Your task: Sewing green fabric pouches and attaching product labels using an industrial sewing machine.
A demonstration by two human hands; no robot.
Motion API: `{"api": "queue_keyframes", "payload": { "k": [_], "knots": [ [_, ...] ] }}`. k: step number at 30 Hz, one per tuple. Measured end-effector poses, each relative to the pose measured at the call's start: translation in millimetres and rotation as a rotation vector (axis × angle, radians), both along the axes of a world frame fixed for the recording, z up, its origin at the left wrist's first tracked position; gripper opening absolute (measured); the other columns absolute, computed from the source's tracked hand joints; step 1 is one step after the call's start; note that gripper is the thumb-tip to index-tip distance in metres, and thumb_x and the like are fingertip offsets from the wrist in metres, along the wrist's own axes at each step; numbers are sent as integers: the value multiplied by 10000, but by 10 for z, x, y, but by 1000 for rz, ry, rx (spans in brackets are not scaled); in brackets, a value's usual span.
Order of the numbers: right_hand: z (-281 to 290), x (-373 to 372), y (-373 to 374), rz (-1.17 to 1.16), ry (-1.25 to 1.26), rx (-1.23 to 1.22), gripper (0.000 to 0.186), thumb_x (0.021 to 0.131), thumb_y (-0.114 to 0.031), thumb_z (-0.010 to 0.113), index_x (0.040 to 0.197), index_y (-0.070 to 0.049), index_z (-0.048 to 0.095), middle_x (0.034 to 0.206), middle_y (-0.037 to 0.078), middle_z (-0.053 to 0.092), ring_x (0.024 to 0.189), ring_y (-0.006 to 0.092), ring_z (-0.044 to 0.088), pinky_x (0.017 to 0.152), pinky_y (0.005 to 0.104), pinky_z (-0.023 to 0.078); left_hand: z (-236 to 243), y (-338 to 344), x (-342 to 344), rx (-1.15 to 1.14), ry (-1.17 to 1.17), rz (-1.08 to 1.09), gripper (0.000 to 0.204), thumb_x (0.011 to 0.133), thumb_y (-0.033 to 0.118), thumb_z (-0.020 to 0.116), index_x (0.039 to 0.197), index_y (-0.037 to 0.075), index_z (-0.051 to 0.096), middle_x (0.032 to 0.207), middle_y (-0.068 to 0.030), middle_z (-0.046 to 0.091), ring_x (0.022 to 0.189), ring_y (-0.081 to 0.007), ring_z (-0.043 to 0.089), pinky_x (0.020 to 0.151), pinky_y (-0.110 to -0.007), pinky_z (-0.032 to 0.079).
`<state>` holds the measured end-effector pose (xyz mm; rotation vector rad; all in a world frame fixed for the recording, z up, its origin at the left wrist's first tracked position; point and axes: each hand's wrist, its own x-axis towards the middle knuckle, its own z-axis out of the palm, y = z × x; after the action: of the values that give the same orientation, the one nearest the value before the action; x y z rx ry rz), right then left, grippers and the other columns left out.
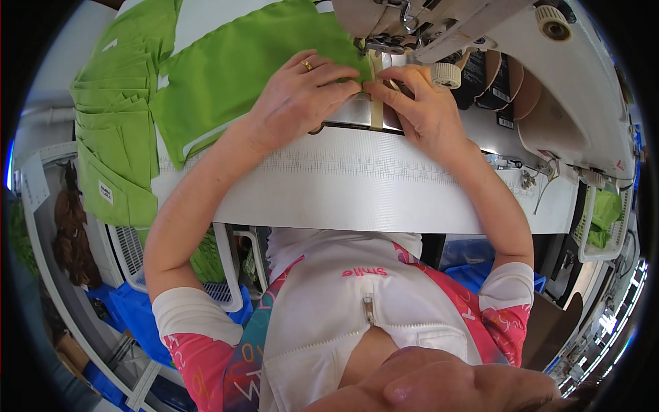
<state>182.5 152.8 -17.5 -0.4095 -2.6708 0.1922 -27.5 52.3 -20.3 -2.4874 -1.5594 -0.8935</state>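
Note:
My left hand point(295, 99) rests on a green fabric piece point(240, 62), its bent fingertips pressed together at the piece's right edge near the presser foot point(374, 48) of a white sewing machine point(549, 82). My right hand point(425, 113) is just right of it, thumb and curled fingers pinching at that edge. A pale yellow strip point(376, 117) runs toward me beneath the fingertips over the metal plate point(347, 110). A small metal item under my right fingers is too hidden to make out.
A stack of green pieces point(117, 158) covers the table's left. A ruler-marked white table edge point(309, 199) crosses in front of me. White baskets with green fabric point(604, 213) stand at right and below left, near blue bins point(141, 316). Dark packaged items point(487, 79) lie behind the machine.

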Motion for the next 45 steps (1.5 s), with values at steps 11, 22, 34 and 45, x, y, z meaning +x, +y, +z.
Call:
{"api": "queue_keyframes", "payload": {
  "k": [11, 22, 34, 45],
  "knots": [
    [24, -69, 6, 14, 96, -22, 371, 703, -35, 631, 1049, -167, 658, 1003, 46, 614, 851, 265, 559, 724, 370, 446, 24, 85, -40, 24, 4, 9, 167, 798, 116, 643, 962, 95, 663, 1042, -37, 636, 925, -230, 607, 933, -455, 426],
    [15, -94, 47, 35, 109, -10, 340, 741, -49, 617, 1064, -155, 632, 1012, 67, 622, 839, 294, 567, 725, 396, 447, 15, 110, -44, 67, 15, 22, 183, 780, 105, 655, 962, 101, 667, 1031, -21, 636, 919, -223, 607, 928, -449, 429],
    [19, -61, 45, 40, 82, 9, 367, 720, -26, 617, 1070, -135, 631, 1027, 68, 609, 871, 279, 571, 734, 381, 467, 33, 107, -53, 64, 13, -78, 237, 729, 30, 661, 965, 41, 655, 974, -51, 620, 840, -246, 602, 763, -353, 509],
    [47, -109, 73, 28, 91, -58, 344, 695, -18, 630, 1018, -133, 635, 981, 47, 614, 817, 283, 556, 703, 385, 469, -4, 183, -108, 70, -55, -69, 189, 724, 56, 664, 911, 81, 665, 977, 9, 641, 843, -211, 592, 742, -294, 515]
  ]
}}
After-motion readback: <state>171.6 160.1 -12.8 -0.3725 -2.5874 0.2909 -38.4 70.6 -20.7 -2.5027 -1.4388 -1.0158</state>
